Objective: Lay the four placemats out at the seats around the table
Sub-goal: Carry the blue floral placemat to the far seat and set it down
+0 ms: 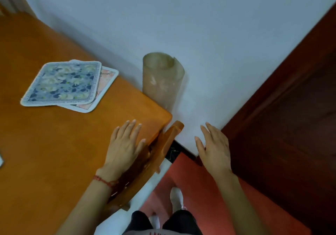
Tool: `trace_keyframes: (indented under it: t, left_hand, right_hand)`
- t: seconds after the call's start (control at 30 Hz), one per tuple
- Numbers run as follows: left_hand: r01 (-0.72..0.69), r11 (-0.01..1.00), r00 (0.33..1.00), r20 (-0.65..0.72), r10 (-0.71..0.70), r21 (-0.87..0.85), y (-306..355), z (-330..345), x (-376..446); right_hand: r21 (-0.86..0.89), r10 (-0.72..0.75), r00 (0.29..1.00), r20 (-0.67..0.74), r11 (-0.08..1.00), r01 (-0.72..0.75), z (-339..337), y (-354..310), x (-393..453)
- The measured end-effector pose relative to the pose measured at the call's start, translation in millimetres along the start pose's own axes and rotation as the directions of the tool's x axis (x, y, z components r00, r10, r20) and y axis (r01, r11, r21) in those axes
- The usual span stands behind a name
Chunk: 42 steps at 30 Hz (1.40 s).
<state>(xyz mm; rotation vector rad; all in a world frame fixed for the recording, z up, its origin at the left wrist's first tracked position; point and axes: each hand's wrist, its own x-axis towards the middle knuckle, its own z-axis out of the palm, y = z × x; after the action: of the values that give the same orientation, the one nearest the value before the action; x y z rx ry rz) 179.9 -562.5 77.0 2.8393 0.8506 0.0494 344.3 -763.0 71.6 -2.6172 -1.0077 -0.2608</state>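
Observation:
On the orange wooden table, far left of my hands, lies a blue-and-white patterned placemat, overlapping a pink-toned placemat beneath it. A sliver of another flat item shows at the left frame edge. My left hand hovers flat with straight fingers over the table's near right corner, holding nothing. My right hand is spread in the air off the table, between the corner and a door, and is empty too.
A wooden chair back stands tucked against the table's right edge below my left hand. A translucent rolled sheet stands upright against the white wall. A dark red door is on the right. My legs and red floor are below.

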Motion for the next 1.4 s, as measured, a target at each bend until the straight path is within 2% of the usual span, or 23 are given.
trace_keyframes:
  t: [0.17, 0.3, 0.53, 0.73, 0.83, 0.97, 1.27, 1.4]
  left_hand:
    - [0.16, 0.987, 0.987, -0.016, -0.159, 0.016, -17.3, -0.7, 19.7]
    - [0.31, 0.951, 0.95, -0.038, -0.309, 0.013, -24.0, -4.3, 30.7]
    - [0.538, 0.843, 0.842, -0.051, -0.537, 0.01, -31.6, -5.6, 33.7]
    - [0.67, 0.742, 0.739, -0.068, -0.67, -0.031, -47.7, -5.3, 17.6]
    - [0.706, 0.706, 0.703, -0.066, -0.708, -0.047, -64.0, -6.5, 12.6]
    - [0.721, 0.689, 0.686, -0.071, -0.725, -0.069, -93.5, -9.0, 13.2]
    - [0.718, 0.689, 0.685, -0.08, -0.725, -0.095, -176.3, -8.6, 32.6]
    - [0.714, 0.687, 0.679, -0.109, -0.726, -0.134, -216.9, -7.5, 50.2]
  right_hand:
    - [0.063, -0.139, 0.988, 0.069, 0.989, 0.135, 17.5, -12.4, 59.9]
    - [0.123, -0.27, 0.957, 0.109, 0.959, 0.256, 27.2, -24.2, 106.3]
    - [0.218, -0.488, 0.857, 0.168, 0.866, 0.45, 52.0, -47.3, 165.3]
    - [0.284, -0.6, 0.771, 0.214, 0.793, 0.539, 70.5, -83.5, 190.7]
    - [0.325, -0.646, 0.726, 0.235, 0.756, 0.568, 80.9, -106.7, 199.2]
    - [0.334, -0.666, 0.703, 0.249, 0.74, 0.584, 96.2, -138.5, 208.3]
    - [0.336, -0.669, 0.697, 0.26, 0.739, 0.584, 130.8, -208.7, 235.0]
    - [0.38, -0.644, 0.71, 0.284, 0.756, 0.533, 152.9, -236.7, 246.3]
